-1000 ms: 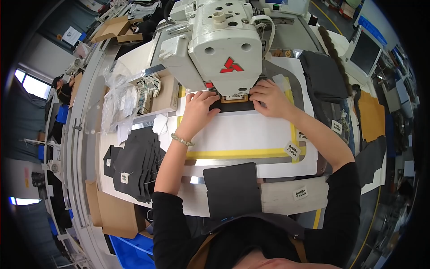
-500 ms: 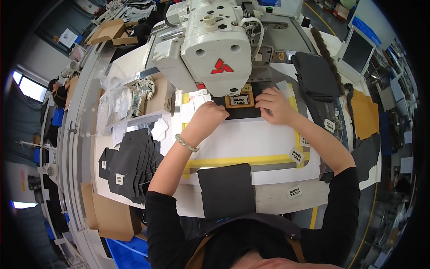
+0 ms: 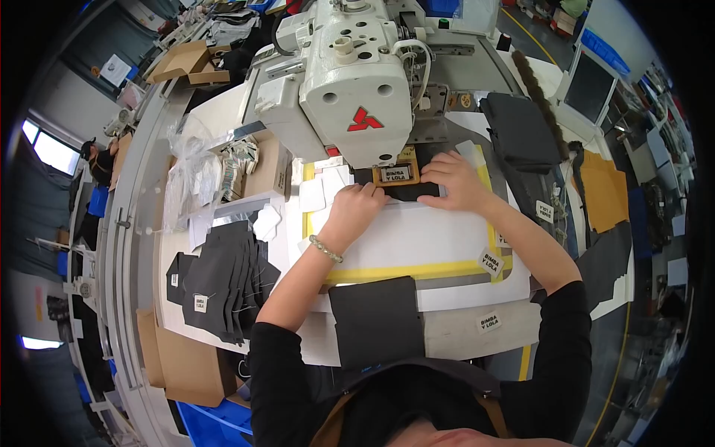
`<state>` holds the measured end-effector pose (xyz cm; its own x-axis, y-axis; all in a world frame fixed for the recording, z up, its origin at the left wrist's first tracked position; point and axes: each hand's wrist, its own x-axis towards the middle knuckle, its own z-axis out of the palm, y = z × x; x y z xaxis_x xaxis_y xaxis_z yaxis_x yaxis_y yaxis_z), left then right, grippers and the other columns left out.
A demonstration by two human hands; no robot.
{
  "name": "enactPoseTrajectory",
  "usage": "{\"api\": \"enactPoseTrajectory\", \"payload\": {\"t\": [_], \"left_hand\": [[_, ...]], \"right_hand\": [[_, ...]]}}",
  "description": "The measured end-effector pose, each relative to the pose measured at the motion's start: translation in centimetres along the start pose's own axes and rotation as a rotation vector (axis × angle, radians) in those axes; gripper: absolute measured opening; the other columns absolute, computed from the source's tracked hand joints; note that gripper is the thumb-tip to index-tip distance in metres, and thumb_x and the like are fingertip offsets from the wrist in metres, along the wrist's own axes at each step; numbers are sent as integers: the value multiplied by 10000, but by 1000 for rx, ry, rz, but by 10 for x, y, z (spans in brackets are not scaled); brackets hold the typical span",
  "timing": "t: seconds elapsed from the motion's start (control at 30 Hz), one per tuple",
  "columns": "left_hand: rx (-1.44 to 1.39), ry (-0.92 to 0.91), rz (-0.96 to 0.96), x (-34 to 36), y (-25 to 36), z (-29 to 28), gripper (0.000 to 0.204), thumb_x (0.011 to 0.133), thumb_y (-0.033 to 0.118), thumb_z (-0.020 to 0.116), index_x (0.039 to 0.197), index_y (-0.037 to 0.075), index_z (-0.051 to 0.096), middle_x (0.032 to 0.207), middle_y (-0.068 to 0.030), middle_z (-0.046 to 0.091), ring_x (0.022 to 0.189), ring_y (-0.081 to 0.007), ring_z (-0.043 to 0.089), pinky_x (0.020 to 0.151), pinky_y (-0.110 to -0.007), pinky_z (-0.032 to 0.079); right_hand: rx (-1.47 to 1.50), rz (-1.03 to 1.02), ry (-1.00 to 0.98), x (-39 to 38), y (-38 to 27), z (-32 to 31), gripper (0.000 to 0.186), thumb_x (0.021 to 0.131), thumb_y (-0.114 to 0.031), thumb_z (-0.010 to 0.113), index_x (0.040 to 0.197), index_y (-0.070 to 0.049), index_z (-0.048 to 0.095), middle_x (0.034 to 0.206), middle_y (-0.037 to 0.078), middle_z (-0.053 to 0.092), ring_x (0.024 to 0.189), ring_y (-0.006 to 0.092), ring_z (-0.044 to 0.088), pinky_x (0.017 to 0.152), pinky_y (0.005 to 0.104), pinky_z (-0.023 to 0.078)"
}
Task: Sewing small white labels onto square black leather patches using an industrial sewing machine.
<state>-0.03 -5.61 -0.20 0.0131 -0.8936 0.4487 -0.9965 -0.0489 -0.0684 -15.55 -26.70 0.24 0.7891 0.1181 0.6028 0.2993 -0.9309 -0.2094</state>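
A black fabric piece (image 3: 414, 191) lies under the head of a white sewing machine (image 3: 356, 97). A brass-coloured clamp frame (image 3: 402, 176) rests on it, around a small pale label (image 3: 393, 173) with dark lettering. At the fabric's near left edge, my left hand (image 3: 354, 214) has its fingers bent together and closed on the cloth. My right hand (image 3: 460, 185) lies on the fabric's right side, thumb apart from the fingers, fingertips close beside the clamp frame. Both hands' undersides are hidden.
Stacked dark pieces (image 3: 223, 279) lie left, below a cardboard box (image 3: 267, 160) of labels. Another dark piece (image 3: 377, 320) sits at the near table edge. Loose labels (image 3: 489, 321) lie near right; a folded black stack (image 3: 520, 130) and a monitor (image 3: 592, 86) stand beyond.
My left hand has shifted slightly right and nearer me, along the fabric's edge. My right hand's thumb has spread away from its fingers and now lies on the cloth. The view has tilted slightly.
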Motion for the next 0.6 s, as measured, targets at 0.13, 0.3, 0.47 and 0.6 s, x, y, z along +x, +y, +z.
{"api": "enactPoseTrajectory", "payload": {"t": [0.13,0.3,0.47,0.6], "left_hand": [[34,36,-41,2,7,1,211,832,136,667,667,73,551,650,-47,563,557,-226,599,534,-327,504],[23,3,-38,-4,1,2,114,790,86,643,711,63,564,679,-56,569,590,-227,608,555,-328,508],[-9,7,-13,-5,-3,-7,67,729,55,626,786,52,589,744,-55,584,668,-216,620,623,-325,515],[-7,-14,51,-8,-3,-14,155,716,46,614,869,44,633,775,-48,589,711,-205,621,687,-329,518]], "right_hand": [[-69,-49,-12,0,-1,-2,337,703,-355,794,823,-62,678,911,34,674,901,216,588,851,357,433],[-197,-145,-89,-9,0,-1,298,729,-286,757,924,-71,687,936,28,672,935,212,596,877,364,436],[-391,-290,-168,-10,-4,-3,273,764,-136,651,1024,-60,677,973,30,671,943,187,604,856,349,443],[-427,-387,-46,-6,-14,-9,224,728,-73,635,944,-24,671,801,10,601,796,155,568,708,303,433]]}}
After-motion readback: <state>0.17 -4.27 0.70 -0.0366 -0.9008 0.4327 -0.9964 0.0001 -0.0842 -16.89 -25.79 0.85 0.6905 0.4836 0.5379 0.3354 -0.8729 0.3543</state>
